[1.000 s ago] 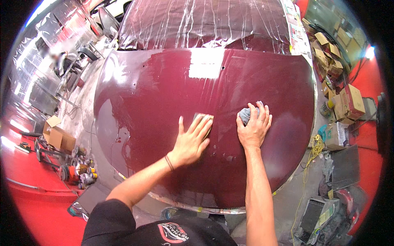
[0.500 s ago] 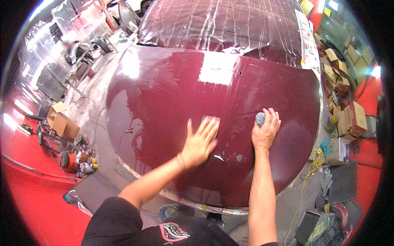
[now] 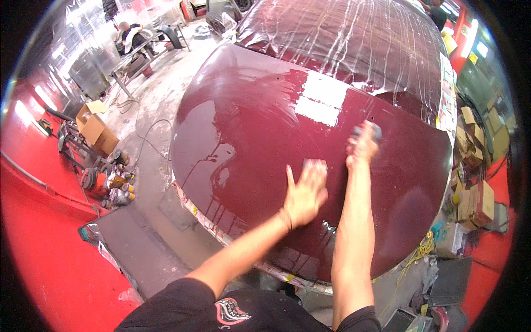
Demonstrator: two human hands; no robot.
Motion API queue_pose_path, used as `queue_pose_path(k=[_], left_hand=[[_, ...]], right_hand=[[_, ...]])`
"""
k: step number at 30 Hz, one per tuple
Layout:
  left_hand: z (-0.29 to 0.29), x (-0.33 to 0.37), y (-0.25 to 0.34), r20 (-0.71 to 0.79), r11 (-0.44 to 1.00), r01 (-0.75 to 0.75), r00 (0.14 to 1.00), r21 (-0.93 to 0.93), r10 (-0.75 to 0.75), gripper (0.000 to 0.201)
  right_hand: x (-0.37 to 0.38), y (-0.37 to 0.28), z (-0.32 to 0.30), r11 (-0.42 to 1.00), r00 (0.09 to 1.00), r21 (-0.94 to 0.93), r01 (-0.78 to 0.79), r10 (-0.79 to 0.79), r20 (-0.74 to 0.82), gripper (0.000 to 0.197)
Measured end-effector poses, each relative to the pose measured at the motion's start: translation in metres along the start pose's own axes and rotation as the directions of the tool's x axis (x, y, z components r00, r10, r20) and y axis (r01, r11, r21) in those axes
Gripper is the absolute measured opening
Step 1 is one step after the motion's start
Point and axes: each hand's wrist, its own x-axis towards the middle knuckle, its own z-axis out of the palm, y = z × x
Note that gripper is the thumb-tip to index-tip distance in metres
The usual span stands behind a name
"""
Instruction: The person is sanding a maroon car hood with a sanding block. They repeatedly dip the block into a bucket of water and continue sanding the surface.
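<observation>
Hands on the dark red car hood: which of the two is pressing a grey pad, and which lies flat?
The right hand presses the grey pad, farther up the hood. The left hand lies flat, fingers spread, over a pale sheet.

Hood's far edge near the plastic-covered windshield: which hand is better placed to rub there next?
Probably the right hand: it reaches farthest up the maroon hood, with a grey pad under its fingers. The left hand lies flat lower down, nearer the person.

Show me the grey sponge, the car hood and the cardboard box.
sponge [image 3: 374,130], head view, its top edge above the fingers
hood [image 3: 249,127], head view, bare wet paint
box [image 3: 95,126], head view, its side
</observation>
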Motion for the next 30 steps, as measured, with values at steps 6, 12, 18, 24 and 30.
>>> queue_pose_path(k=[6,12,18,24,30], left_hand=[[0.000,-0.055,-0.007,0.101,0.997,-0.023,0.994,-0.069,0.030,0.075],[-0.026,0.128,-0.131,0.048,0.950,0.304,0.950,0.069,-0.307,0.069],[-0.011,0.012,-0.048,0.115,0.994,-0.109,0.987,-0.003,0.109,0.073],[-0.029,0.058,-0.083,0.234,0.949,-0.298,0.935,0.103,0.268,0.069],[-0.020,0.247,-0.230,0.009,0.921,0.375,0.926,0.105,-0.378,0.070]], right_hand=[[-0.004,0.006,0.046,0.421,0.721,-0.619,0.663,-0.140,0.678,0.050],[0.053,-0.017,-0.083,-0.064,0.646,-0.783,0.619,-0.526,0.553,0.052],[0.074,-0.006,-0.218,-0.216,0.547,-0.854,0.473,-0.688,0.477,0.061],[0.057,-0.005,-0.211,-0.192,0.579,-0.882,0.431,-0.690,0.434,0.059],[0.051,-0.003,-0.192,-0.160,0.584,-0.861,0.484,-0.674,0.453,0.060]])
